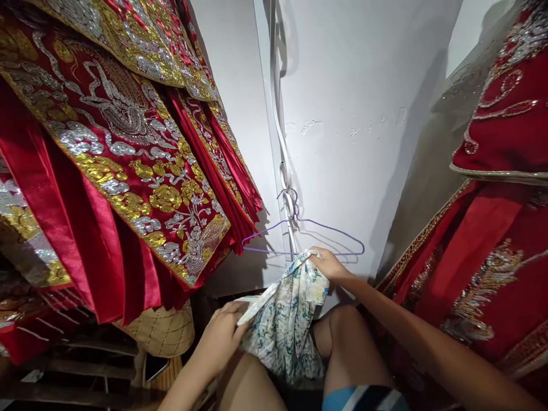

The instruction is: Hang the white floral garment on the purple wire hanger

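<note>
A floral garment (286,319) in white, green and blue hangs between my two hands, over my knees. My left hand (225,328) is closed on its left edge, where a pale band of cloth sticks up. With thumb and fingers, my right hand (326,264) pinches the garment's upper right corner. Just above, a thin purple wire hanger (329,226) hangs against the wall by its hook, with no clothing on it. The garment's top edge comes close to the hanger's lower bar; I cannot tell whether they touch.
Red embroidered costumes hang at left (128,142) and right (505,228). A white cable (280,125) runs down the wall corner. At lower left are a quilted tan object (165,331), a phone (154,367) and wooden slats (94,371).
</note>
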A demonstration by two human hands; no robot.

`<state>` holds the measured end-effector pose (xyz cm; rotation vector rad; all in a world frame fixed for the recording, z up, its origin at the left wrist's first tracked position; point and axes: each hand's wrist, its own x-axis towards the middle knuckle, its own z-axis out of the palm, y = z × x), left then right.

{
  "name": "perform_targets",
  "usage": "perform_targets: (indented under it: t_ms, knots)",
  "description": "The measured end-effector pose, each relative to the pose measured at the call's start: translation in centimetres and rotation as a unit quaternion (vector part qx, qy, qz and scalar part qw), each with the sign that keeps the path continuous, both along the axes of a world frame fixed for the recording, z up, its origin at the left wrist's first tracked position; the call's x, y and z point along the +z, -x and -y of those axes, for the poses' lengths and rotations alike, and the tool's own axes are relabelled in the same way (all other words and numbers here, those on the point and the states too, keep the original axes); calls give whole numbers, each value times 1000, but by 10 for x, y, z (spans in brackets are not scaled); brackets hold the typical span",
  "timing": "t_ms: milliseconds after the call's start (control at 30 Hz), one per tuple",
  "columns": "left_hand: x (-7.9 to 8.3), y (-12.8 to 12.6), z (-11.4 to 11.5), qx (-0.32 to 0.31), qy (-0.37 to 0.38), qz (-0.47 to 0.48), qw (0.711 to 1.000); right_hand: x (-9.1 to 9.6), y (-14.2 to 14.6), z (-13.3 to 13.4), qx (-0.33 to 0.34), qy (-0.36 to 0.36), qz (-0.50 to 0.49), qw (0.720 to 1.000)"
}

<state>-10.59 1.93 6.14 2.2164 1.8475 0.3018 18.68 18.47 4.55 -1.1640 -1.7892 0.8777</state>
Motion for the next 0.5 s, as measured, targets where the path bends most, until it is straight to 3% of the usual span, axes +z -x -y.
perform_targets:
  t_ms: [100,300,500]
  knots:
    - [5,6,-12,7,-37,24,999,1,-17,11,-37,-30,4,999]
    - [17,-3,-29,-8,-145,104,984,23,-45,44,-70,-34,-31,996]
    - [48,-24,-55,66,-211,185,958,17,-40,40,-41,42,-70,996]
